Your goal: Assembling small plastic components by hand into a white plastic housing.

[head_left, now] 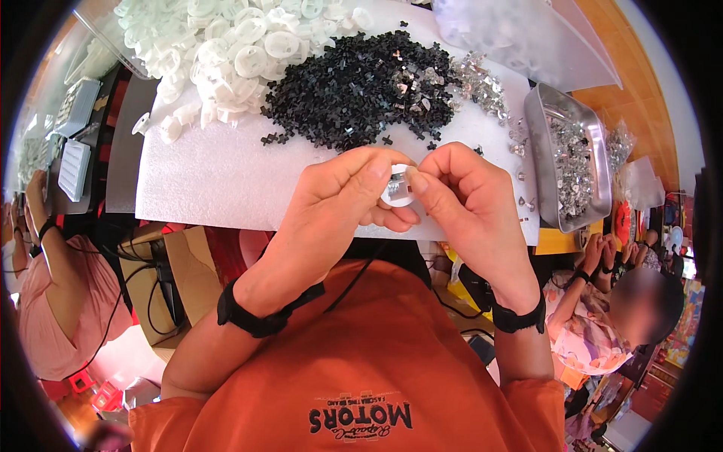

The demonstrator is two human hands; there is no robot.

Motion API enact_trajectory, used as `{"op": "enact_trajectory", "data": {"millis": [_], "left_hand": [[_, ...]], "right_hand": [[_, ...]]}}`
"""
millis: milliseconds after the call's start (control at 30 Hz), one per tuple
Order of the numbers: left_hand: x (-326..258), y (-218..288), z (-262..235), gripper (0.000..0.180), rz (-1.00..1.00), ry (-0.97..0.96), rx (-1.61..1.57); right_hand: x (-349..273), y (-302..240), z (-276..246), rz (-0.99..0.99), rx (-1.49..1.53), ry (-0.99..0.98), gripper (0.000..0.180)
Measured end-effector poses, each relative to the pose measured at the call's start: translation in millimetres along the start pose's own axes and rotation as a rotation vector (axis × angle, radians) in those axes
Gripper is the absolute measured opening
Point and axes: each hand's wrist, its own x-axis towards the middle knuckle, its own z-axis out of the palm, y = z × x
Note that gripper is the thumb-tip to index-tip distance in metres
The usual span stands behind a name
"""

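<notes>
Between my two hands, above the front of the white foam sheet [203, 173], is a small round white plastic part [397, 197] with a shiny metal piece in its middle. My left hand [339, 188] grips it by its left side, thumb on top and fingers curled beneath. On its right side, the thumb and forefinger of my right hand [463, 192] pinch together at the rim; whether they hold a separate small piece I cannot make out. Just beyond my hands lies a heap of small black cross-shaped pieces [339, 98], with small shiny metal pieces [482, 83] at its right.
Round translucent white plastic parts [241, 45] are piled at the far left. A metal tray [538, 143] of small metal pieces stands at the right. Clear plastic bags [512, 38] lie at the back. Other people sit on both sides, and a cardboard box [192, 264] is below the table.
</notes>
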Motion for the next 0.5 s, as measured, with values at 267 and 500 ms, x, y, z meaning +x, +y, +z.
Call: {"op": "enact_trajectory", "data": {"millis": [267, 500], "left_hand": [[-6, 25, 3, 0.031, -0.091, -0.037, 0.297], [-3, 14, -2, 0.028, -0.067, -0.017, 0.354]], "right_hand": [[-2, 1, -4, 0.018, -0.004, -0.024, 0.014], [0, 13, -1, -0.017, -0.02, -0.037, 0.014]]}}
